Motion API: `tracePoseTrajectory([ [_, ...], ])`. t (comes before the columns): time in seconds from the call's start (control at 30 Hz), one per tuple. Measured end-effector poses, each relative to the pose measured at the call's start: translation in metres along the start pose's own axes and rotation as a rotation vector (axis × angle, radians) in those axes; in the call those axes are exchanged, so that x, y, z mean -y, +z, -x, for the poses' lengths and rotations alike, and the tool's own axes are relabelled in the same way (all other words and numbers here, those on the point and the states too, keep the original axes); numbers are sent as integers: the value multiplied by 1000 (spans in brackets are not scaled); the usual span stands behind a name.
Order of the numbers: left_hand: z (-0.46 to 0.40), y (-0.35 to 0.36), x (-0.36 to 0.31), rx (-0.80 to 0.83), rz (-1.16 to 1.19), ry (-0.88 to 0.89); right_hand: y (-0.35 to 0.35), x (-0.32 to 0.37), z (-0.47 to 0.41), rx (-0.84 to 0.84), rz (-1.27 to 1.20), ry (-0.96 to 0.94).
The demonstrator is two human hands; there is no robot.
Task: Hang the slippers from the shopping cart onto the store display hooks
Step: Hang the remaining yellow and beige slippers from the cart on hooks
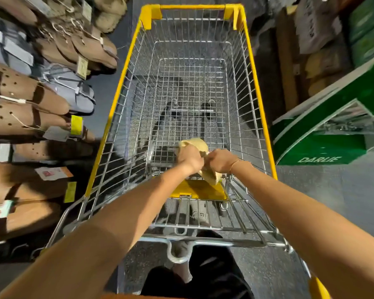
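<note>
Pale yellow slippers [198, 145] are held over the near end of the wire shopping cart [125, 83], above its yellow child-seat flap [198, 190]. My left hand [189, 158] grips their left side and my right hand [219, 160] grips their right side, both with curled fingers. The hands hide the middle of the slippers; one end pokes out above the hands and another below them. The cart basket holds nothing else that I can see. Display hooks on the left carry brown slippers [20, 100] and grey slippers [71, 91].
More tan and fluffy slippers [108, 16] hang at the far left. A green display stand [324, 134] and stacked cardboard boxes [315, 24] sit right of the cart. The cart's handle bar [179, 241] is close to my body, over dark speckled floor.
</note>
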State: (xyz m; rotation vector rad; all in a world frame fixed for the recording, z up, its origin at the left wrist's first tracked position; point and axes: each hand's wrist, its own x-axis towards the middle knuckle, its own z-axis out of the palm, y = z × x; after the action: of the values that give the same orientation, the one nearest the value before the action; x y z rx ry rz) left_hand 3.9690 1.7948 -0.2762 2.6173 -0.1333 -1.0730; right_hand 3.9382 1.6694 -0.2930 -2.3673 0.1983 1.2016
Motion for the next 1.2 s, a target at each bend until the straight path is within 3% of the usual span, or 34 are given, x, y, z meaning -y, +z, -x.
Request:
tracePoseTrajectory([
  [0.27,49,-63,-1,-144,47,199,-31,27,37,-288,-83,-61],
  [0.53,135,-172,2,-386,85,337,-65,90,127,-640,-251,-430],
  [0.77,238,-242,15,-616,55,501,-88,171,217,-809,-322,-620],
  [1.03,357,-296,39,-665,243,532,-103,256,317,-938,-111,-889],
  [1.2,432,-320,78,-880,282,486,-122,298,376,-942,-70,-1062],
])
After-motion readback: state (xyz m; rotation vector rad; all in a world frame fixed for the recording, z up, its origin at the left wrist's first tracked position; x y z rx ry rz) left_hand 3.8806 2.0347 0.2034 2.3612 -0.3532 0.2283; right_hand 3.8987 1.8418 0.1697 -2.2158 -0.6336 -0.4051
